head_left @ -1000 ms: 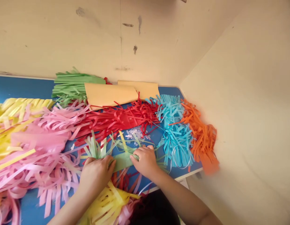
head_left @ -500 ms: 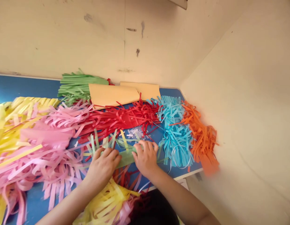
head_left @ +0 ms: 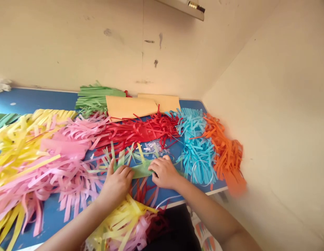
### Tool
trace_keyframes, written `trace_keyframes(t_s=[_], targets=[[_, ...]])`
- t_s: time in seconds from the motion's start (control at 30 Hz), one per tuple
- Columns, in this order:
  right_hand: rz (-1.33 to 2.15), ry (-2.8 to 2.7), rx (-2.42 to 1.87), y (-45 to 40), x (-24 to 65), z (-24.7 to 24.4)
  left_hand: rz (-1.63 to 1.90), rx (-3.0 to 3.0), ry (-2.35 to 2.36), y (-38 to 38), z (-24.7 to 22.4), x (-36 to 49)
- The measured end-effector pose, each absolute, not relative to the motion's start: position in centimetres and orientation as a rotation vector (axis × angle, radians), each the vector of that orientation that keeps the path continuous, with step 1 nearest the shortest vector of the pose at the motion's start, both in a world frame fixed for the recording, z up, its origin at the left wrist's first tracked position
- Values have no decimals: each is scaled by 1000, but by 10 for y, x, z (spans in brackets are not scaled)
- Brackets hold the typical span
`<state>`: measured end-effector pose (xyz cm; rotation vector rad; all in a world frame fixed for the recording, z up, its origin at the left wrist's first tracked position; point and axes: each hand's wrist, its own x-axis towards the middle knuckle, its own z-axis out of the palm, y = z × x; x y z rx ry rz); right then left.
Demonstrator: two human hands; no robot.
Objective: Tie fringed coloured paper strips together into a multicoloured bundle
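A light green fringed paper strip (head_left: pixel 141 170) lies across the table in front of me, its cut ends pointing away. My left hand (head_left: pixel 118 182) is on its left end, fingers curled down onto the paper and the thumb lifted. At the other end, my right hand (head_left: pixel 165 172) pinches the paper between thumb and bent fingers. Just beyond my hands is a small heap of pale lilac paper bits (head_left: pixel 154 148). A bunch of yellow strips (head_left: pixel 125 219) mixed with pink ones rests near my lap, under the left forearm.
Pink fringe (head_left: pixel 65 153) and yellow fringe (head_left: pixel 17 136) cover the left. Red fringe (head_left: pixel 141 130) lies behind my hands, with blue fringe (head_left: pixel 194 150) and orange fringe (head_left: pixel 230 157) at the right edge. Tan paper sheets (head_left: pixel 132 107) and green fringe (head_left: pixel 96 96) lie by the wall.
My right hand has shifted slightly right and curled its fingers more. My left thumb has lifted off the paper. The view has tilted up and turned left a little.
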<state>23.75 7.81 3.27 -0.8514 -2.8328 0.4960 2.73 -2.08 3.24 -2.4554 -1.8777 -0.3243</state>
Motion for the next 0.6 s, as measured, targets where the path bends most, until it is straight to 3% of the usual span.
trace_keyframes(t_s=[0.4, 0.6], targets=[[393, -2839, -712, 89, 236, 28, -402, -2410, -1783, -24, 37, 25], [542, -2793, -860, 99, 237, 26, -541, -2438, -1969, -25, 24, 8]])
